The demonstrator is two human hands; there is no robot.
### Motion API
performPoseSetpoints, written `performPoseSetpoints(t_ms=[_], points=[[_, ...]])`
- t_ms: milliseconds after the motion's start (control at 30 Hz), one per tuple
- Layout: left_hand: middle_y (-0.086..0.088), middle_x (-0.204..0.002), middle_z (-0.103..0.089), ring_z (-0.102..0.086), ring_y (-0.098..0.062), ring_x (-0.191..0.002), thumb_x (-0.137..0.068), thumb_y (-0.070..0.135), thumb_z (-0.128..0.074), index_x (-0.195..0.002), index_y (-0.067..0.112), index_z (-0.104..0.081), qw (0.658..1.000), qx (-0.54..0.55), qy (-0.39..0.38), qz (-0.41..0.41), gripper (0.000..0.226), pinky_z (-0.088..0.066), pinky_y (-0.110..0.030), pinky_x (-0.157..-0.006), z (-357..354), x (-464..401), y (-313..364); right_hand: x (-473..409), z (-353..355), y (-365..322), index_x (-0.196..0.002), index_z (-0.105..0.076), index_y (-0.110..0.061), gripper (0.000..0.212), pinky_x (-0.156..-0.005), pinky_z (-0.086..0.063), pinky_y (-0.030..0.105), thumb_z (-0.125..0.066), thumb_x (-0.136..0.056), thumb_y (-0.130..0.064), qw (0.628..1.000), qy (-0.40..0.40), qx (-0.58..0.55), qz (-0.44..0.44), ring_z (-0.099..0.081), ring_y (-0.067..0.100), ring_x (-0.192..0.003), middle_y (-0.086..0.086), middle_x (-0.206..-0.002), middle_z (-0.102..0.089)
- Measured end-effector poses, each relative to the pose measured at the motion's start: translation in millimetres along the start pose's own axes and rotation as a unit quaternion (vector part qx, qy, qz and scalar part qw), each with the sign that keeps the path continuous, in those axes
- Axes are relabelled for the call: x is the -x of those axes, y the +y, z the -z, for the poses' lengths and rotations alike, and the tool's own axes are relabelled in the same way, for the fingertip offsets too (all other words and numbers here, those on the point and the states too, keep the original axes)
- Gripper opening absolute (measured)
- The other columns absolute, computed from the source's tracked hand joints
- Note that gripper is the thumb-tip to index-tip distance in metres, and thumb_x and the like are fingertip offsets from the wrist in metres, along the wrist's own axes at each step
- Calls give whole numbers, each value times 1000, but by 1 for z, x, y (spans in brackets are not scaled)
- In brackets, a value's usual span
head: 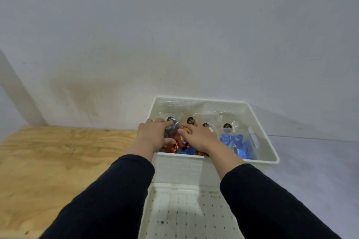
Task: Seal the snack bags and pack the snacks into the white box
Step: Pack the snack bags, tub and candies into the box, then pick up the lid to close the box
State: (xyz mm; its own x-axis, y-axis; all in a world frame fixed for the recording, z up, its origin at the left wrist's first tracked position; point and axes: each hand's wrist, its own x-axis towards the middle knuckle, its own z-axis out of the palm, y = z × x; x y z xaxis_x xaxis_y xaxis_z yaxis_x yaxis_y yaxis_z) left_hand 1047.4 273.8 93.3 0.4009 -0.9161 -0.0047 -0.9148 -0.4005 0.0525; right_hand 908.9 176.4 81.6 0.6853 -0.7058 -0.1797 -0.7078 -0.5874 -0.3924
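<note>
Head view, left to right: I see the plywood tabletop [48,161], then my left hand [153,135] inside the white box [272,153], fingers curled onto a clear snack bag [172,129] of dark pieces. My right hand [200,138] lies just beside it on a bag of orange snacks [187,131], fingers loosely bent; whether it pinches I cannot tell. These bags look light, crinkly, slippery and crushable, so I would take each at its sealed top. I count four black round stickers [227,126], so probably four bags, and two white boxes; the nearer box [184,213] holds nothing.
</note>
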Motion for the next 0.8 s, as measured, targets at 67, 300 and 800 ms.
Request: performPoseSetpoints(t_ms=[67,300,800], points=[[7,-145,-43,-43,-24,-129,-79,65,-56,-142,40,-34,1000,4,6,-2,71,-39,-41,-100,2,0,1,2,2,-4,-145,-25,-45,62,-116,-8,57,-15,-89,-70,999,4,35,-10,-13,35,-145,5,-159,-17],[7,-142,-47,-40,-19,-130,-87,62,-45,-138,37,-43,1000,3,21,-7,56,-40,-40,-97,11,19,8,24,17,-13,-143,-30,-44,64,-114,8,62,-8,-88,-70,994,72,83,-5,-10,29,-146,7,-156,-26],[4,-142,-46,-38,-20,-133,-94,53,-40,-134,32,-47,997,56,58,20,45,-42,-44,-101,-11,186,78,213,1,59,-137,-41,-40,50,-117,3,56,-32,-92,-60,984,129,123,23,-7,25,-147,4,-156,-22]])
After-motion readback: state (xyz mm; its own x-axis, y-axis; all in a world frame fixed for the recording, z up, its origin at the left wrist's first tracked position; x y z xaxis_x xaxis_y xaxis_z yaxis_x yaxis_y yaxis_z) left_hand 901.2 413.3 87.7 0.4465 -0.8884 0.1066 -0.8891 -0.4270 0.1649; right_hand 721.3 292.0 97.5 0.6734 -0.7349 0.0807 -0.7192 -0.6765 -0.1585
